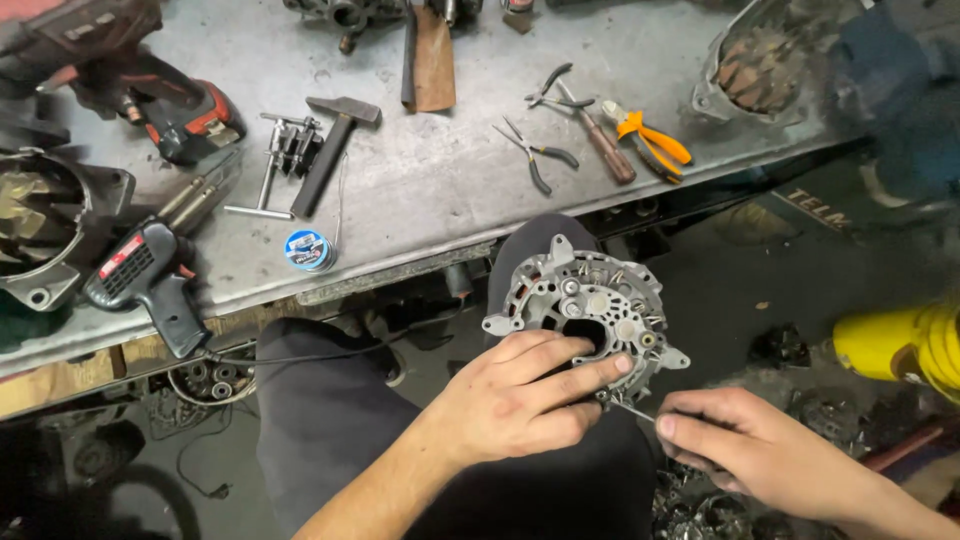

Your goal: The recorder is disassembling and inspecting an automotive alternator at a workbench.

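Alternator housing, grey cast metal with ribs, vents and small studs, rests on my right knee just below the worktop edge. My left hand is clenched on its lower rim, forefinger laid across the face. My right hand pinches a thin metal tool, its tip touching the housing's bottom edge by my left fingertips. On the scuffed steel worktop, a small round spool with a blue-and-white label sits near the front edge, beside a black soldering gun with a red label, which overhangs that edge. Farther back lie a hammer, a puller, a red-and-black drill, grey pliers, a wooden-handled screwdriver and orange-handled pliers, with bare metal between them. A yellow plastic thing stands well right of my hands, above the dark, cluttered floor.
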